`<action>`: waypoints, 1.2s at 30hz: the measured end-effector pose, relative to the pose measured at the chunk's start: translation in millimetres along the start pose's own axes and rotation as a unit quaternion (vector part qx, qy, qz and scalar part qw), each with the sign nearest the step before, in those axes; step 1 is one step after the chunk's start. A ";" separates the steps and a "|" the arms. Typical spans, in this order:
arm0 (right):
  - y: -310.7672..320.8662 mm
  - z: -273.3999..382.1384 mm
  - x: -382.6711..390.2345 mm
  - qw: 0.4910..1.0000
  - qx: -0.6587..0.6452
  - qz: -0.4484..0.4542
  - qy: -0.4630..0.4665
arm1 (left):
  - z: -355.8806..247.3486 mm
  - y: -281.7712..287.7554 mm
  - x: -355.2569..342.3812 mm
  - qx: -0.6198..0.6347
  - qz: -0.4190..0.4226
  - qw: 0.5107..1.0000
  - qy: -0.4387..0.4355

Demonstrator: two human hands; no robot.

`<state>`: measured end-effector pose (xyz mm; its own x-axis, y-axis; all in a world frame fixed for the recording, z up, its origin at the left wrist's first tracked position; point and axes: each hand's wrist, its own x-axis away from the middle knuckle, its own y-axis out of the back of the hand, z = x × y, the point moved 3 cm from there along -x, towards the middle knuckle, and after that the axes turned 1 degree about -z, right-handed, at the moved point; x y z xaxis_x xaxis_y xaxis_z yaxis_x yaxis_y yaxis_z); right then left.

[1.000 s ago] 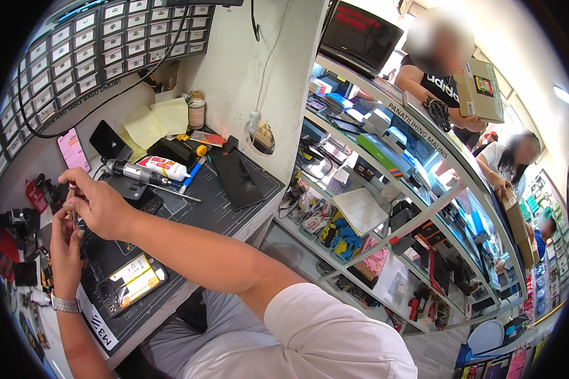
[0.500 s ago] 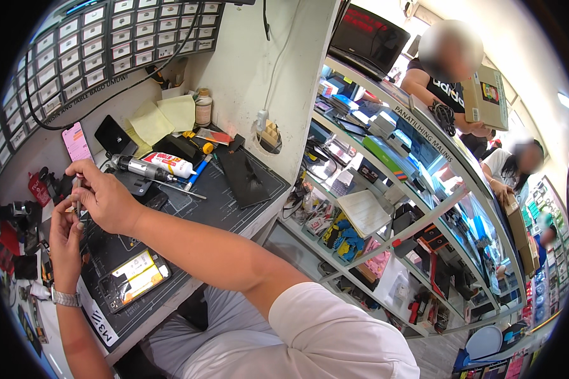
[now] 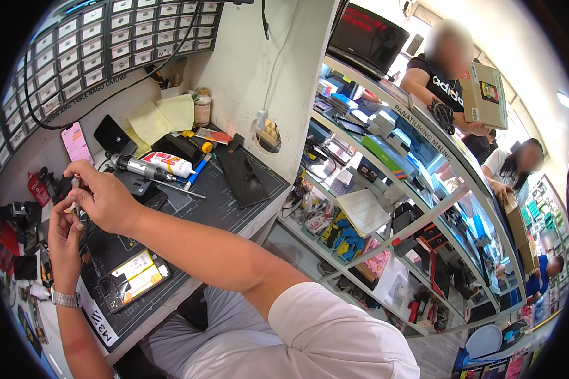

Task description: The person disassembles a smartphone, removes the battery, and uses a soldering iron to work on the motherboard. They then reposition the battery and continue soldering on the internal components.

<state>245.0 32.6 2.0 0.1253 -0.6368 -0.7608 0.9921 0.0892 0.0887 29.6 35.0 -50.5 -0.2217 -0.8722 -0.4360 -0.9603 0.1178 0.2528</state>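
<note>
My left hand (image 3: 63,237), with a metal watch (image 3: 66,298) on its wrist, is raised over the left part of the black work mat (image 3: 208,218), fingers bent and pinched. Close above it, my right hand (image 3: 107,199) is also closed, thumb against fingers. A small, thin item shows between the two hands, too small to name. Below them on the mat lies an opened phone (image 3: 134,280) with its battery exposed. Beyond my hands a phone with a lit pink screen (image 3: 77,144) leans upright, beside a dark phone (image 3: 115,136).
A cylindrical grey tool (image 3: 139,167), a white-and-red bottle (image 3: 172,164) and a dark phone panel (image 3: 243,178) lie toward the back. Small drawers (image 3: 126,35) line the wall. To the right, a glass display case (image 3: 417,170) separates me from people, one holding a carton (image 3: 483,95).
My hands have stayed nearly still, with only a slight finger shift. Across the display case, the person with the carton has shifted slightly, and a person in blue shows more at far right.
</note>
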 end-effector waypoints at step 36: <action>16.7 20.2 5.8 0.992 -0.001 0.091 -0.089 | -49.1 1.7 9.2 0.054 0.152 0.977 0.143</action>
<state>262.6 14.9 12.1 0.3020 -0.7354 -0.6066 0.9529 0.2157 0.2130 34.2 3.9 -11.7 -0.4572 -0.8846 -0.0922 -0.8736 0.4272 0.2330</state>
